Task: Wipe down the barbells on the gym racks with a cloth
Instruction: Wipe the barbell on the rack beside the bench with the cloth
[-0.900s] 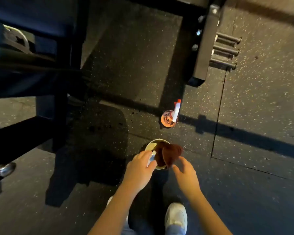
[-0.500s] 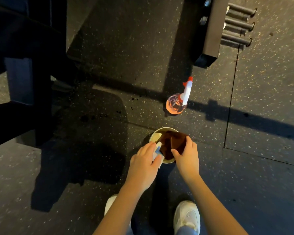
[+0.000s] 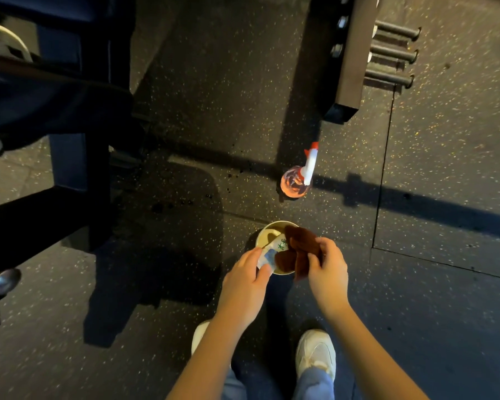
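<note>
Sneakers, white ones, are standing on the speckled rubber floor at the bottom of the view, with both bare forearms reaching out over them. Just beyond, the left hand is curling its fingers round a small white packet with green print. It is keeping the packet at the near-left rim of the paper cup, just as it was a moment ago.

The right hand is where things are changing. About a second ago it was hovering loose beneath the bunched brown cloth, and then it was laying its fingers on the fabric over the cup. Now thumb and fingers are pinching the cloth and drawing it rightward, so part of it is hanging past the cup's right rim while the rest is lying across the mouth. This looks like the cloth being taken up for use. Whether it is damp cannot be told.

Farther out, the spray bottle, with pink liquid and a white, red-tipped trigger, is standing untouched on the floor, well apart from both hands. Beyond it, a black rack upright is carrying bare steel storage pegs. No barbell is showing plainly, though a chrome end at the left edge may belong to one. Wiping is therefore not yet beginning, and the cloth is only now coming into hand.
</note>
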The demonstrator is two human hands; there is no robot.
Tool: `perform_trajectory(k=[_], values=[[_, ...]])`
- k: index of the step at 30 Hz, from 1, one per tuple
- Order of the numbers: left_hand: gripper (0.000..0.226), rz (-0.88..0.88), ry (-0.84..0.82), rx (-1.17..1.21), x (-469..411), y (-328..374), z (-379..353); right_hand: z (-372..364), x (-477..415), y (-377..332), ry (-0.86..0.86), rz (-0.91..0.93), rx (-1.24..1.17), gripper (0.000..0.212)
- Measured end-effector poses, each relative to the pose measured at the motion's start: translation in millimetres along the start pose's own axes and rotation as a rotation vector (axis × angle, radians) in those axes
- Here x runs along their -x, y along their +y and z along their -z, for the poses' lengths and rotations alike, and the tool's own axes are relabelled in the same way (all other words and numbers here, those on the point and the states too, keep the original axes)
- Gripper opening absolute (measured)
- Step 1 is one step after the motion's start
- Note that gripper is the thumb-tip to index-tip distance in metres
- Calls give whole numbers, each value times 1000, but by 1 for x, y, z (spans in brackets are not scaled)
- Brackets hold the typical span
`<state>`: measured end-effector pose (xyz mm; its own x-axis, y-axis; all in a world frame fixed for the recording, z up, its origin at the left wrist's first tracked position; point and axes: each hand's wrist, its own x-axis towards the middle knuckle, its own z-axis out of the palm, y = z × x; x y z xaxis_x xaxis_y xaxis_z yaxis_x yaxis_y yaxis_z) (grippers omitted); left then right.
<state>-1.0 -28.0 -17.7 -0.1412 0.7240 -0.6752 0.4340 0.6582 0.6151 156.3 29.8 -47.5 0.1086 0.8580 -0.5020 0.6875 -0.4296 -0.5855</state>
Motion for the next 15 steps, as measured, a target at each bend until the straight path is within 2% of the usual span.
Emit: perform_trajectory(k=[7, 15], values=[[43, 57, 67, 155, 55, 50, 44, 67, 60, -60, -20, 44, -214, 34], [40, 22, 188, 260, 148, 156, 114, 178, 146, -164, 16, 67, -363, 35]])
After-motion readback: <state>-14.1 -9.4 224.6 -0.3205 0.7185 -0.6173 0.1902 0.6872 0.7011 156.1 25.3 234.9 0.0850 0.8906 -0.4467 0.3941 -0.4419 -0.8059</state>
